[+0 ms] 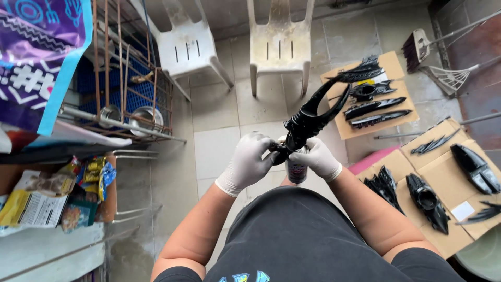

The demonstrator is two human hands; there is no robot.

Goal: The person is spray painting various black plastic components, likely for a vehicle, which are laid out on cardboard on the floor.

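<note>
Between both gloved hands, a glossy black forked panel (313, 112) ran its long axis toward one o'clock. Left hand (249, 159) pinched its base; right hand (319, 158), equally near, wrapped a spray can (296, 171) beneath.

Tiled floor (224, 112) with chairs and cardboard

Two white plastic chairs (279, 44) stand at the far edge; flattened cardboard sheets (389, 67) on the right carry glossy black plastic panels (373, 108).
</note>
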